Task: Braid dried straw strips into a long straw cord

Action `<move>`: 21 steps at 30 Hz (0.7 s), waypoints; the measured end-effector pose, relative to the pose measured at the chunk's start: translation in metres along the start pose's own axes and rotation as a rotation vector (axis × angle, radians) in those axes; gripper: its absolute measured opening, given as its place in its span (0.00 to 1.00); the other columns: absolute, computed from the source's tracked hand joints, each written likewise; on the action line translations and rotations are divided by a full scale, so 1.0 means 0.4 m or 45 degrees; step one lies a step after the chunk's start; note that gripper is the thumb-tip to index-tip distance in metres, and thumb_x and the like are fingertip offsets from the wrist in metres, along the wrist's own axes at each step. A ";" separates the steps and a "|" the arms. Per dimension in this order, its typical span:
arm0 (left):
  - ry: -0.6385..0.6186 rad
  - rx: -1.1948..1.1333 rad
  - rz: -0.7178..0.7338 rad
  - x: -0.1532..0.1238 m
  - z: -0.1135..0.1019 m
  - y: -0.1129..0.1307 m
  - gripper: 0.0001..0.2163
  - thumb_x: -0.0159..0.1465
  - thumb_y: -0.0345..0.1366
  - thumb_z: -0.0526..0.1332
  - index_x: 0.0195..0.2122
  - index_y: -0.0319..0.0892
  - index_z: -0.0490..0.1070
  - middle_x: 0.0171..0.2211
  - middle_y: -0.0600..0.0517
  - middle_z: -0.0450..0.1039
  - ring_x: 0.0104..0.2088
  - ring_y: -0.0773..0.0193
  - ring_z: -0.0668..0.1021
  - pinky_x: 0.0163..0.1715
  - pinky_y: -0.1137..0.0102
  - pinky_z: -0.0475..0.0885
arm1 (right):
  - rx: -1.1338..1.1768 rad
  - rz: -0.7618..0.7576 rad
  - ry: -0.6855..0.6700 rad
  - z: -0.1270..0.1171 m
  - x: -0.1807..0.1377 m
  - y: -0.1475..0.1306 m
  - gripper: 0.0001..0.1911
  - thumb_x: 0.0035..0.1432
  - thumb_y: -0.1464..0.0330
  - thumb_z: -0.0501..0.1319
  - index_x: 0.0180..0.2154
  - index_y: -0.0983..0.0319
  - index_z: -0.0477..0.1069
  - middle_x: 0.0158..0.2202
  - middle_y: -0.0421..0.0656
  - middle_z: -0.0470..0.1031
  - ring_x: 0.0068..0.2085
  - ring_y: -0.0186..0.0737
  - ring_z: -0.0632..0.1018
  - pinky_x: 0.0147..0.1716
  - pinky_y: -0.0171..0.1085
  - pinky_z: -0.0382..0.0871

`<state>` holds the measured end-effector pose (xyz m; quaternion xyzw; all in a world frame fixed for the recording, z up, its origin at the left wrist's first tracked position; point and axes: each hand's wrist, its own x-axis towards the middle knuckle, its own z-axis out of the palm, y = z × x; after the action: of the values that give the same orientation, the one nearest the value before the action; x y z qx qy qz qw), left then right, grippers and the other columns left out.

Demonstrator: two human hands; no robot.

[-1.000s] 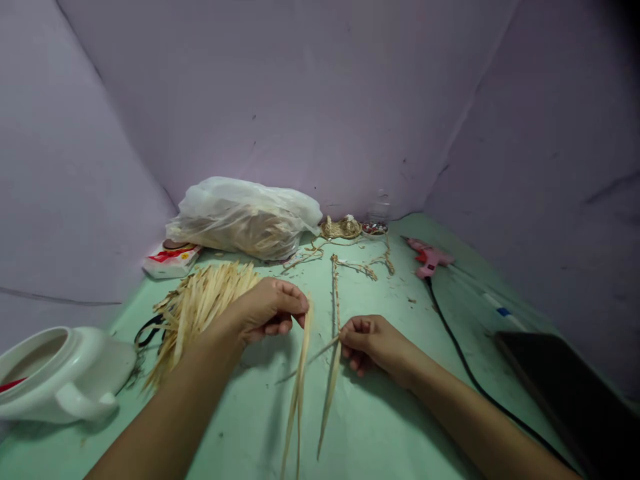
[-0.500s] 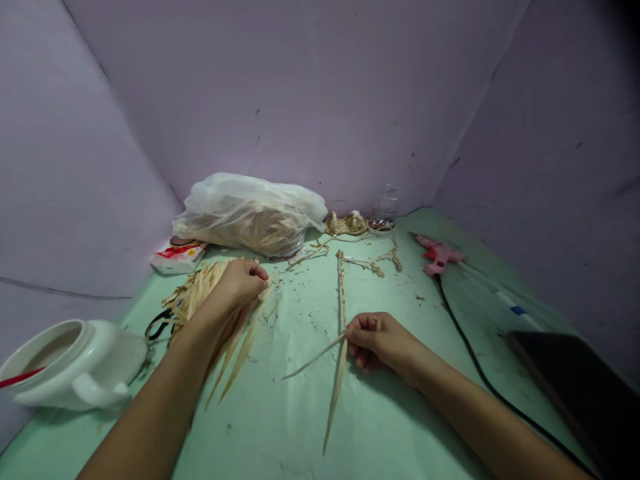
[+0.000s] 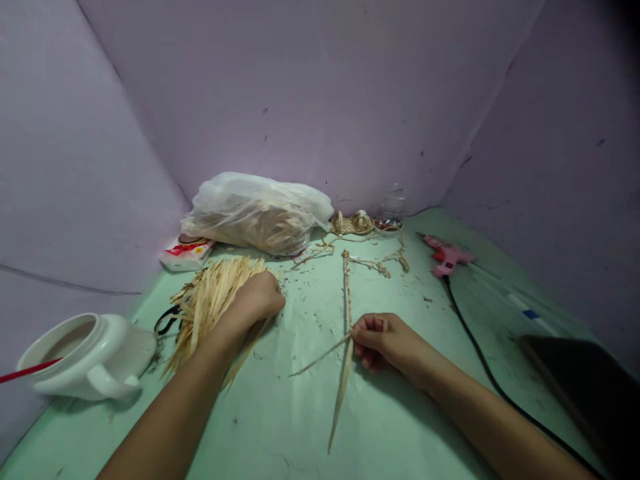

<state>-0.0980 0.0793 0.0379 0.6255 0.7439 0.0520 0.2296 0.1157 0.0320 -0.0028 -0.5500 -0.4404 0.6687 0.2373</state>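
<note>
My right hand (image 3: pixel 387 340) pinches the near end of a thin braided straw cord (image 3: pixel 346 287) that runs away across the green table (image 3: pixel 310 413); two loose dried strips (image 3: pixel 340 387) fan out from the pinch toward me. My left hand (image 3: pixel 257 297) rests closed on the right edge of a pile of dried straw strips (image 3: pixel 210 300), fingers curled down into it; whether it grips any strips is hidden.
A clear plastic bag of straw (image 3: pixel 257 213) lies at the back, a red-and-white box (image 3: pixel 187 253) beside it. A white jug (image 3: pixel 85 357) lies on its side at left. Scissors (image 3: pixel 167 321) peek from under the pile. A pink glue gun (image 3: pixel 447 255) and black cable (image 3: pixel 480 360) sit right.
My left hand carried two long strips from beside the cord back to the pile at left and now lies curled on it. The right hand kept its pinch on the cord.
</note>
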 end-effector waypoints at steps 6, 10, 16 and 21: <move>-0.748 -1.002 0.095 -0.058 -0.003 0.058 0.06 0.44 0.35 0.60 0.21 0.38 0.67 0.19 0.51 0.71 0.11 0.76 0.61 0.10 0.78 0.45 | 0.006 -0.005 -0.013 -0.002 -0.003 -0.006 0.04 0.45 0.72 0.56 0.22 0.64 0.62 0.15 0.35 0.68 0.14 0.26 0.67 0.13 0.27 0.59; -0.893 -1.219 0.010 -0.096 0.071 0.111 0.05 0.43 0.32 0.60 0.21 0.37 0.67 0.18 0.51 0.71 0.11 0.77 0.61 0.09 0.79 0.43 | 0.056 -0.021 -0.029 -0.001 -0.007 -0.006 0.03 0.43 0.72 0.57 0.22 0.64 0.63 0.15 0.36 0.68 0.14 0.27 0.68 0.14 0.27 0.60; -0.522 -1.246 -0.094 -0.114 0.146 0.156 0.02 0.42 0.25 0.59 0.16 0.36 0.66 0.07 0.59 0.55 0.10 0.78 0.56 0.12 0.78 0.47 | 0.146 -0.001 -0.027 -0.001 -0.010 -0.007 0.04 0.39 0.72 0.58 0.21 0.64 0.63 0.16 0.39 0.72 0.17 0.29 0.70 0.17 0.29 0.63; -0.393 -1.139 -0.055 -0.118 0.147 0.157 0.03 0.44 0.23 0.58 0.17 0.36 0.66 0.08 0.59 0.58 0.11 0.77 0.58 0.13 0.78 0.51 | 0.172 0.025 -0.006 -0.002 -0.010 -0.007 0.01 0.40 0.74 0.56 0.21 0.64 0.62 0.17 0.41 0.72 0.17 0.29 0.71 0.18 0.29 0.63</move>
<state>-0.0118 0.0355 0.0217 0.4502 0.6184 0.2688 0.5854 0.1170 0.0305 0.0016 -0.5357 -0.3895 0.7003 0.2662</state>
